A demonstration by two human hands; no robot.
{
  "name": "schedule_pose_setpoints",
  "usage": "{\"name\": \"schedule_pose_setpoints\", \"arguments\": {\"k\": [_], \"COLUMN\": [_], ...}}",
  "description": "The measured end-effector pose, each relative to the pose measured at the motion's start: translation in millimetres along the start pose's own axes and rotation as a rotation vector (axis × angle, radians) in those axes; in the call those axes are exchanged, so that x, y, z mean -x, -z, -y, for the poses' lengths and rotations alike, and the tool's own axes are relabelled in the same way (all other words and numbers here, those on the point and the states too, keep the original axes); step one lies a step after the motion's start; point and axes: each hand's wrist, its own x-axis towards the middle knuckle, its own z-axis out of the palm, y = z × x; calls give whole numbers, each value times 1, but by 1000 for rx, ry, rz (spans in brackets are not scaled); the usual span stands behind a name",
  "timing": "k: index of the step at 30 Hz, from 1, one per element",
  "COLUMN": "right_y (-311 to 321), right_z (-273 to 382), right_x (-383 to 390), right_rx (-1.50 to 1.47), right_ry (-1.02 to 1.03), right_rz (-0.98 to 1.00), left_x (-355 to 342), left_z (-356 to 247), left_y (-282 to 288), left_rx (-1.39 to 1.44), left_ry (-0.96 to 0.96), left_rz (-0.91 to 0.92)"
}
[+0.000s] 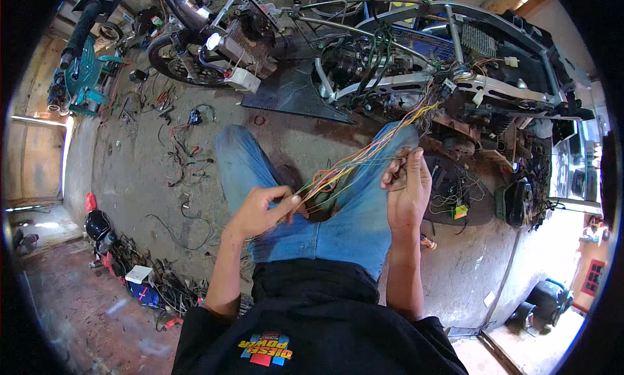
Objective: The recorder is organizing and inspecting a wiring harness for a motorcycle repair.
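A bundle of thin coloured wires (364,157), yellow, pink, green and white among them, runs slantwise over my lap up to the motorcycle frame (448,66). My left hand (266,209) is closed round the bundle's lower end, thumb against fingers. Some loose wire ends show below that hand. My right hand (409,180) sits above my right knee, thumb and fingers pinched on a thin green wire (390,158) that stands a little apart from the bundle.
A front wheel (172,56) stands at the far left beside an engine part (250,43). A dark mat (292,95) lies ahead. Wire scraps (179,147) litter the floor at left, and a round dark tray (448,209) holds more wires at right. A black helmet (98,225) rests far left.
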Motion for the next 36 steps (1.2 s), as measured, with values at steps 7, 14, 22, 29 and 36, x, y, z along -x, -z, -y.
{"name": "schedule_pose_setpoints", "arguments": {"k": [7,14,22,29,36], "right_y": [5,4,14,-26,-50], "right_z": [-24,-66,-105,-139,-157], "right_x": [23,64,95,102,101], "right_rx": [-29,43,373,497,604], "right_ry": [-314,-513,-620,-530,-481], "right_rz": [120,264,545,709,639], "left_x": [60,92,59,22,4], "left_z": [3,28,15,-26,-32], "left_y": [13,10,20,40,40], "left_rx": [263,340,679,578,507], "left_ry": [38,60,-139,-202,-182], "left_rz": [45,-202,-268,-225,-123]}}
